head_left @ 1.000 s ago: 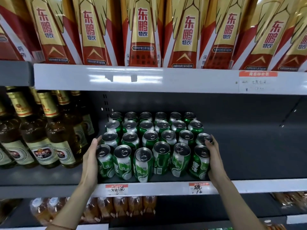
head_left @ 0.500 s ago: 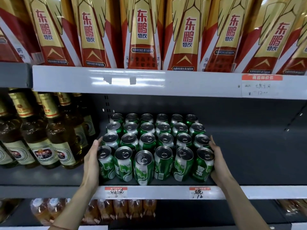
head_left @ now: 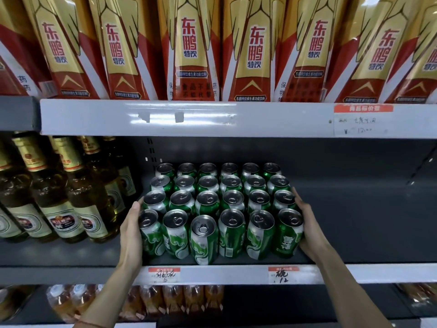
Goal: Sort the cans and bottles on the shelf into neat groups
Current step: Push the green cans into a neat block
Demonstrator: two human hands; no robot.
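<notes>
A block of green and silver cans (head_left: 220, 209) stands in several rows on the dark middle shelf (head_left: 71, 254). My left hand (head_left: 131, 228) lies flat against the block's left side, on the front-left can (head_left: 151, 233). My right hand (head_left: 307, 223) presses flat on the right side, against the front-right can (head_left: 287, 233). Both hands have straight fingers and squeeze the block between them. One front can (head_left: 203, 240) sticks out slightly toward the shelf edge. Brown glass bottles (head_left: 59, 192) with gold necks stand to the left of the cans.
Tall red and gold drink bottles (head_left: 189, 48) fill the shelf above. Price tags (head_left: 281, 274) hang on the front rail. Orange drink bottles (head_left: 142, 301) sit on the shelf below. Dark bare shelf floor (head_left: 369, 223) extends right of the cans.
The view has shifted a little downward. Both hands have stayed pressed on the two sides of the can block, and the rows look tighter and straighter than a second ago.
</notes>
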